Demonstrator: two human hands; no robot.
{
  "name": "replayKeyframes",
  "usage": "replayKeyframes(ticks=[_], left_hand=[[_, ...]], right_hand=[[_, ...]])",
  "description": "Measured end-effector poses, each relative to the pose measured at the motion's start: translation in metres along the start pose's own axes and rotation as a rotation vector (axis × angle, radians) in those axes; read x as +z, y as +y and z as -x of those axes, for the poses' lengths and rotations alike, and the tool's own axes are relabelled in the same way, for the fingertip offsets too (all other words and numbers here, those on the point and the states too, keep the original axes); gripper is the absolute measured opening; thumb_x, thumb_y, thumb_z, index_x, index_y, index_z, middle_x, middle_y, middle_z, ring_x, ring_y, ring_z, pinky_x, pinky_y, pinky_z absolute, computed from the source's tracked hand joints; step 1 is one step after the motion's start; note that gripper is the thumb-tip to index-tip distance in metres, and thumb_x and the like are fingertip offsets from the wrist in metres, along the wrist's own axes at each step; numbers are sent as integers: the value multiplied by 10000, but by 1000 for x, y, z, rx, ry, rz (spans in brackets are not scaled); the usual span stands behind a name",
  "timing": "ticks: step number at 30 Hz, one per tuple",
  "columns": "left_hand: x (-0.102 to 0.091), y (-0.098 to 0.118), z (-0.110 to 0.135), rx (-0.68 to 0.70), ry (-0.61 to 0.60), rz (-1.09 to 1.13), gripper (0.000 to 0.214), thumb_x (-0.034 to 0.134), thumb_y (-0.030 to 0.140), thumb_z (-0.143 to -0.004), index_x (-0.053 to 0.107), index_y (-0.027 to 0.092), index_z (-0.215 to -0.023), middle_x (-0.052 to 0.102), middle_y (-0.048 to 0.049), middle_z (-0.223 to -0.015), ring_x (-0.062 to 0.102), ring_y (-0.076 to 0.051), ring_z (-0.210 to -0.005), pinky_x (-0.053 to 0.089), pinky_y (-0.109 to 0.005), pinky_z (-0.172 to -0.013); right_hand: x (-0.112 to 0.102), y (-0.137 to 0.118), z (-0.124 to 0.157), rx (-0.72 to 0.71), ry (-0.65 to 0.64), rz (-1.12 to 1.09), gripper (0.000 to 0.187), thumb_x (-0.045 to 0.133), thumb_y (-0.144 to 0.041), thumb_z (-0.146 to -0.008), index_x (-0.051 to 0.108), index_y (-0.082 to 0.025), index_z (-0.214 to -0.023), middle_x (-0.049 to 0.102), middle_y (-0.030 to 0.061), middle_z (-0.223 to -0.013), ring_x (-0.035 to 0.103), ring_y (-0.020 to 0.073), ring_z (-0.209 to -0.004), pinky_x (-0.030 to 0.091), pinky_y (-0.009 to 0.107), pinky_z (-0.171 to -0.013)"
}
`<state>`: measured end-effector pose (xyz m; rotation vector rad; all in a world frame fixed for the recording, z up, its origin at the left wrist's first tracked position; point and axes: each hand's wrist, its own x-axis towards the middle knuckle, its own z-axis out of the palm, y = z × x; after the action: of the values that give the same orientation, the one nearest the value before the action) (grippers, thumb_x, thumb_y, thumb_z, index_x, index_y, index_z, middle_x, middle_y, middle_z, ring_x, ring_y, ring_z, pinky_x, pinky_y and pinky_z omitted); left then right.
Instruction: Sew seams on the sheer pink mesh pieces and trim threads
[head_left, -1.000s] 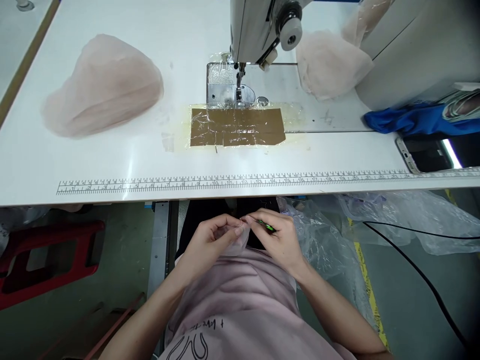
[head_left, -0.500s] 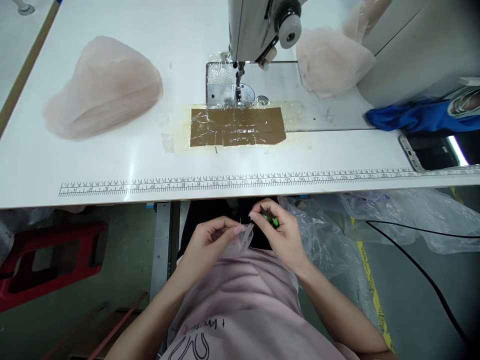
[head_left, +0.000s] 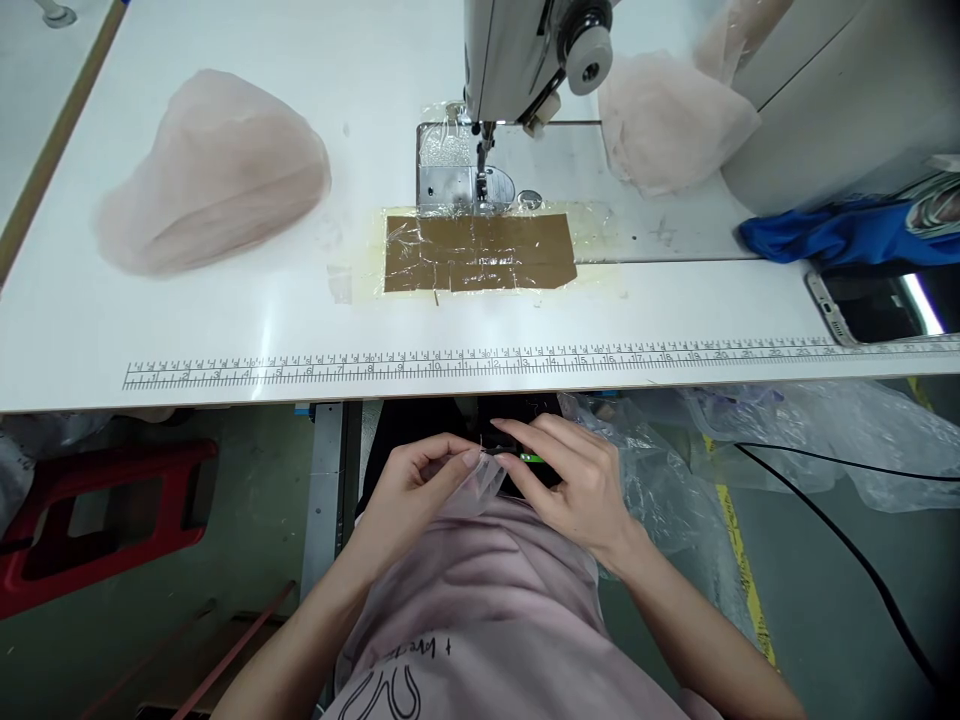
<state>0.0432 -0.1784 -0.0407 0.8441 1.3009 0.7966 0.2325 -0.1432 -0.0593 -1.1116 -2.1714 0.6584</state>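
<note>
Over my lap, below the table edge, my left hand (head_left: 427, 480) pinches a small piece of sheer, pale fabric (head_left: 480, 487) between thumb and fingers. Facing it from the right is my right hand (head_left: 574, 475), with thumb and fingers around small green and dark thread snips (head_left: 532, 458). The dark end of the snips is by the fabric's edge at my left fingertips. Most of the tool is hidden by my fingers, and whether the blades touch the fabric I cannot tell.
A sewing machine (head_left: 510, 60) stands on the white table (head_left: 225, 320). Sheer pink fabric (head_left: 225, 180) lies left, with another pink piece (head_left: 667, 120) right. A phone (head_left: 877, 305) and blue cloth (head_left: 817, 232) are at right. A red stool (head_left: 172, 500) stands below left.
My right hand has turned and spread its upper fingers, bringing the snips from inside the palm to the fabric edge. My left hand stays nearly still. The view has shifted slightly.
</note>
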Motion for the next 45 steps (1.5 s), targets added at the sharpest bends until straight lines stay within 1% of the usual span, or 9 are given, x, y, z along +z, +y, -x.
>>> replayKeyframes(ticks=[7, 13, 17, 23, 31, 40, 45], left_hand=[[-1, 0, 1, -7, 15, -27, 273, 611, 408, -871, 752, 178, -913, 665, -38, -739, 586, -163, -715, 452, -255, -655], [-1, 0, 0, -12, 11, -26, 277, 603, 411, -876, 753, 183, -921, 684, -49, -795, 592, -168, -741, 455, -261, -670], [0, -1, 1, -8, 11, -23, 270, 603, 404, -879, 752, 183, -922, 681, -47, -790, 584, -161, -734, 451, -256, -667], [0, -2, 1, -10, 6, -21, 289, 597, 418, -881, 751, 179, -932, 678, -53, -798, 585, -169, -746, 459, -263, -670], [0, -3, 0, 2, 25, -38, 296, 599, 427, -876, 755, 181, -931, 692, -61, -816, 596, -174, -742, 476, -274, -678], [1, -1, 0, 1, 15, -29, 274, 599, 403, -878, 757, 185, -929, 698, -60, -827, 603, -179, -772, 474, -268, -685], [1, 0, 1, 2, 10, -34, 290, 589, 414, -882, 755, 185, -947, 697, -67, -836, 605, -189, -781, 480, -277, -684]], right_hand=[[0, 1, 0, 6, -13, 6, 243, 586, -277, -905, 680, -191, -1113, 657, 41, -785, 586, 165, -695, 444, 298, -621], [1, 2, 2, -9, -6, 17, 241, 612, -259, -893, 683, -169, -1104, 658, 45, -778, 576, 160, -674, 431, 296, -600], [2, 2, 1, -17, -2, 18, 241, 621, -250, -888, 684, -162, -1104, 654, 46, -773, 576, 160, -674, 430, 297, -599], [2, 1, 1, -11, -6, 11, 233, 605, -262, -897, 680, -188, -1104, 662, 42, -783, 584, 161, -690, 441, 299, -612], [0, 3, 2, -21, 2, 20, 239, 611, -258, -886, 682, -190, -1104, 666, 40, -787, 593, 165, -690, 445, 301, -613], [0, 2, 1, -24, 1, 24, 232, 628, -247, -878, 685, -184, -1093, 666, 43, -781, 593, 164, -685, 444, 300, -609], [0, 2, 2, -20, 4, 26, 229, 610, -261, -887, 684, -199, -1095, 664, 39, -778, 591, 161, -682, 444, 295, -604]])
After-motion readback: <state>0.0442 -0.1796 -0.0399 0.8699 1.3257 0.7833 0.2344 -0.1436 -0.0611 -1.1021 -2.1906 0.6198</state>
